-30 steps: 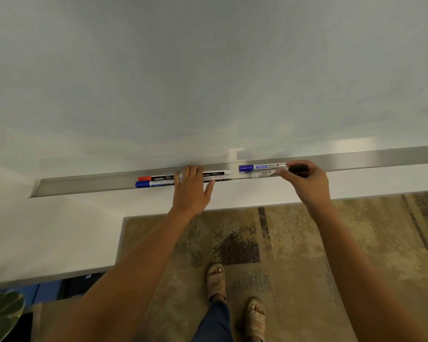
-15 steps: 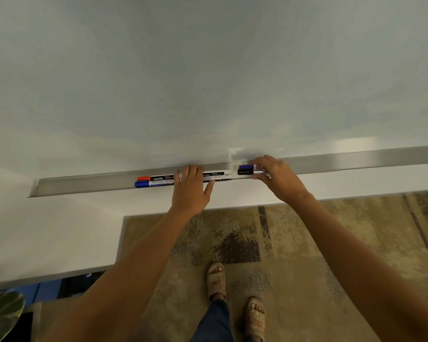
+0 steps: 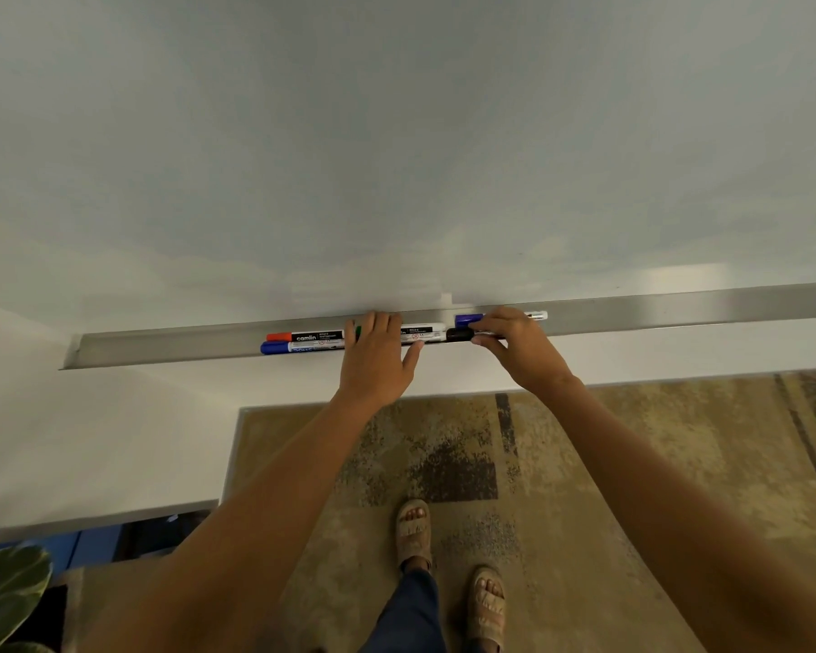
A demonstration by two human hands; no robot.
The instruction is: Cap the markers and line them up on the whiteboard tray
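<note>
Several markers already lie end to end in the whiteboard tray [image 3: 170, 344], so you look to be at the lining-up step. Your left hand [image 3: 375, 358] rests flat and spread over the middle of the left group, gripping nothing, pinning the red-capped marker [image 3: 302, 336] and the blue-capped marker [image 3: 298, 347] beneath it. Your right hand [image 3: 519, 344] pinches the black-capped marker [image 3: 459, 334] between thumb and fingers, just in front of the purple-capped marker [image 3: 469, 318] at the back of the tray. Next, nudge the black one leftward so its cap meets the white barrel, keeping it parallel to the tray lip. Only "camlin" reads clearly, on the red-capped marker's black label; the other print is too small to read.
</note>
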